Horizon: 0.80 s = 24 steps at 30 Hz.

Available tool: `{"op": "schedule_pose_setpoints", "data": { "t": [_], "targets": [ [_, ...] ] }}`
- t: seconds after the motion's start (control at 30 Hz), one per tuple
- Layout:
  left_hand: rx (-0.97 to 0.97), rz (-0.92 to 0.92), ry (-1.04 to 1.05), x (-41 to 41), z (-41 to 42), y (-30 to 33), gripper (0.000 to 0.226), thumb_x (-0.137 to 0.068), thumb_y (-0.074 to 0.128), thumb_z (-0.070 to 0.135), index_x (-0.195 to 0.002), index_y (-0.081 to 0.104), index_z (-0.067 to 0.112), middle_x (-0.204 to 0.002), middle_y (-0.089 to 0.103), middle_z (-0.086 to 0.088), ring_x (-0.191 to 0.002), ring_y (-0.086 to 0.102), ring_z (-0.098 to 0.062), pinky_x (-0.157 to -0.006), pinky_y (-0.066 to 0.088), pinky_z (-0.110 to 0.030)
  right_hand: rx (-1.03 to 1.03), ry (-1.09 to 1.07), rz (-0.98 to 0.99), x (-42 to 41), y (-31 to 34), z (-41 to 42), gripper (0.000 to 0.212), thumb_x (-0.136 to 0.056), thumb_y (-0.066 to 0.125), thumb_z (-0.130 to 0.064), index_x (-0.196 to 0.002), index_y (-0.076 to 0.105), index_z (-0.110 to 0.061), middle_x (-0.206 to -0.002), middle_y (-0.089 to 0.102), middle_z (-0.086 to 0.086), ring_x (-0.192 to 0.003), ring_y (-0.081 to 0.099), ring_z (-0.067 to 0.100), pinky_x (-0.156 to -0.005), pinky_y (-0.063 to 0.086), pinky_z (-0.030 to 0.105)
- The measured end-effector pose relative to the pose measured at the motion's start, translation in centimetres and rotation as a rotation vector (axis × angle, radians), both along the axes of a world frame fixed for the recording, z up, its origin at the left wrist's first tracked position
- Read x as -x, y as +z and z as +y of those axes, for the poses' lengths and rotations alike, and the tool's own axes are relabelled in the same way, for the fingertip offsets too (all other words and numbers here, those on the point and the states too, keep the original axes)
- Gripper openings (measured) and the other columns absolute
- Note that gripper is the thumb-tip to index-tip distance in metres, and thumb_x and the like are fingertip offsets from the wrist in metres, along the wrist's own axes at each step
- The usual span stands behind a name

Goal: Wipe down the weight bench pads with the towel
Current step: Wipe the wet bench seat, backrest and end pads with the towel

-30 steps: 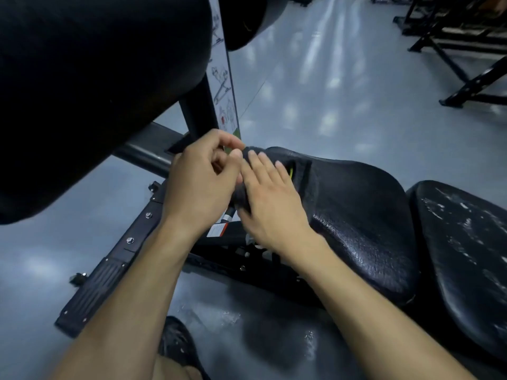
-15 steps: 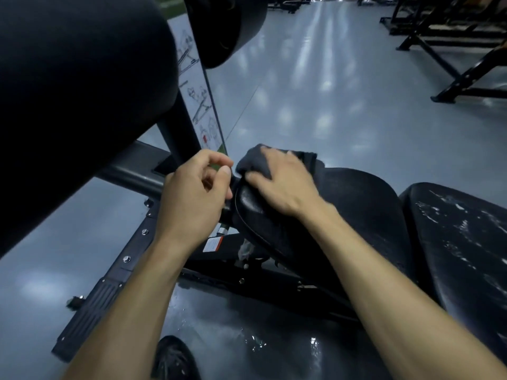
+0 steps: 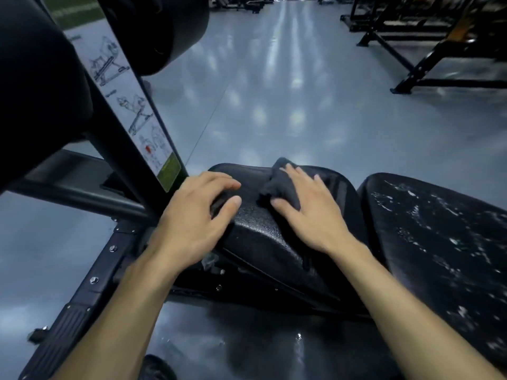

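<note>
The black seat pad [image 3: 255,231] of the bench lies in the middle of the view, and its textured skin looks damp. A dark grey towel [image 3: 277,182] is bunched on the pad's top. My right hand [image 3: 310,209] lies flat on the towel, fingers spread, pressing it onto the pad. My left hand [image 3: 192,215] rests on the pad's left end with its fingers curled over the edge and holds nothing loose. To the right is the larger back pad [image 3: 439,237], black, with worn white scuffs.
A black steel upright with a white instruction sticker [image 3: 137,119] slants up on the left. Two black roller pads [image 3: 35,86] hang over the upper left. The frame's foot rail [image 3: 82,297] runs along the grey floor. Other black racks [image 3: 439,50] stand at the far right.
My right hand has slid the towel from the pad's left tip up onto its top, to the right. My left hand has let go of the towel and settled on the pad's left end.
</note>
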State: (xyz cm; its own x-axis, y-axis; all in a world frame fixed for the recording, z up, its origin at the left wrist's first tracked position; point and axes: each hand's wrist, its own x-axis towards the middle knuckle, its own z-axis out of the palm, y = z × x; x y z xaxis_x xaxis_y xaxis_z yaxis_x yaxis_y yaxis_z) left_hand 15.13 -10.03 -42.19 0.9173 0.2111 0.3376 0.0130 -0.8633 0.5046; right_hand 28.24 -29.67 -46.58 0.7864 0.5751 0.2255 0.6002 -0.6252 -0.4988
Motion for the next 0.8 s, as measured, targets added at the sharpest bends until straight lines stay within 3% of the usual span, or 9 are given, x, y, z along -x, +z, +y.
{"op": "schedule_pose_setpoints", "data": {
  "t": [0.07, 0.13, 0.23, 0.33, 0.47, 0.6, 0.67, 0.8],
  "targets": [
    [-0.094, 0.104, -0.049, -0.7, -0.1, -0.6, 0.049, -0.093, 0.046, 0.056, -0.129, 0.065, 0.030, -0.143, 0.055, 0.011, -0.138, 0.044, -0.015, -0.117, 0.034, -0.037, -0.056, 0.090, -0.023, 3.9, -0.5, -3.0, 0.074, -0.091, 0.043, -0.058, -0.158, 0.028, -0.032, -0.167, 0.018, -0.015, -0.154, 0.008, 0.001, -0.127, 0.001, 0.032],
    [-0.176, 0.220, -0.073, -1.2, -0.4, -1.2, 0.063, -0.090, 0.034, 0.066, -0.139, 0.058, 0.035, -0.155, 0.045, 0.011, -0.148, 0.032, -0.017, -0.123, 0.026, -0.043, -0.026, 0.136, 0.001, 3.2, -0.9, -5.2, 0.073, -0.090, 0.044, -0.060, -0.157, 0.029, -0.036, -0.166, 0.018, -0.018, -0.154, 0.006, -0.002, -0.127, 0.000, 0.029],
    [-0.266, 0.307, -0.071, -1.5, -1.2, -1.6, 0.075, -0.085, 0.020, 0.073, -0.147, 0.046, 0.042, -0.162, 0.032, 0.015, -0.154, 0.018, -0.017, -0.127, 0.010, -0.045, 0.009, 0.032, 0.026, -2.8, -0.3, -5.1, 0.071, -0.093, 0.054, -0.057, -0.155, 0.035, -0.028, -0.165, 0.030, -0.005, -0.154, 0.021, 0.013, -0.126, 0.010, 0.036],
    [-0.292, 0.311, -0.058, -1.4, -2.1, -1.6, 0.076, -0.084, 0.014, 0.072, -0.150, 0.040, 0.044, -0.164, 0.027, 0.017, -0.156, 0.013, -0.018, -0.126, 0.002, -0.046, 0.041, -0.172, 0.086, -7.3, 0.3, -3.4, 0.061, -0.098, 0.054, -0.049, -0.149, 0.044, -0.020, -0.155, 0.046, 0.007, -0.145, 0.038, 0.027, -0.117, 0.021, 0.039],
    [-0.328, 0.305, -0.097, -1.7, -2.9, -2.0, 0.070, -0.087, 0.016, 0.072, -0.149, 0.038, 0.048, -0.164, 0.028, 0.017, -0.156, 0.013, -0.019, -0.126, 0.002, -0.049, 0.088, -0.071, 0.018, -2.6, -0.4, -3.9, 0.084, -0.085, 0.034, -0.070, -0.158, 0.031, -0.028, -0.168, 0.021, -0.001, -0.156, 0.014, 0.017, -0.127, 0.006, 0.043],
    [-0.365, 0.307, -0.139, -3.1, -3.8, -2.7, 0.064, -0.092, 0.019, 0.071, -0.149, 0.038, 0.050, -0.164, 0.028, 0.018, -0.156, 0.014, -0.020, -0.127, 0.004, -0.049, 0.044, 0.130, -0.036, 4.7, -1.5, -8.6, 0.077, -0.090, 0.039, -0.065, -0.160, 0.024, -0.035, -0.169, 0.009, -0.014, -0.155, -0.002, 0.003, -0.126, -0.004, 0.032],
    [-0.383, 0.303, -0.163, -3.7, -4.6, -2.9, 0.061, -0.093, 0.021, 0.070, -0.149, 0.037, 0.051, -0.163, 0.029, 0.019, -0.155, 0.016, -0.019, -0.127, 0.005, -0.048, 0.056, 0.163, -0.012, 3.1, -1.5, -9.8, 0.076, -0.090, 0.041, -0.066, -0.159, 0.023, -0.037, -0.169, 0.010, -0.016, -0.155, -0.002, 0.001, -0.126, -0.003, 0.031],
    [-0.385, 0.282, -0.190, -4.6, -6.3, -3.1, 0.058, -0.095, 0.025, 0.066, -0.147, 0.041, 0.048, -0.160, 0.035, 0.018, -0.153, 0.022, -0.019, -0.126, 0.011, -0.048, 0.035, -0.014, 0.117, -4.7, -1.0, -7.4, 0.087, -0.081, 0.033, -0.073, -0.158, 0.029, -0.033, -0.169, 0.018, -0.004, -0.157, 0.009, 0.015, -0.127, 0.004, 0.045]
  ]
}}
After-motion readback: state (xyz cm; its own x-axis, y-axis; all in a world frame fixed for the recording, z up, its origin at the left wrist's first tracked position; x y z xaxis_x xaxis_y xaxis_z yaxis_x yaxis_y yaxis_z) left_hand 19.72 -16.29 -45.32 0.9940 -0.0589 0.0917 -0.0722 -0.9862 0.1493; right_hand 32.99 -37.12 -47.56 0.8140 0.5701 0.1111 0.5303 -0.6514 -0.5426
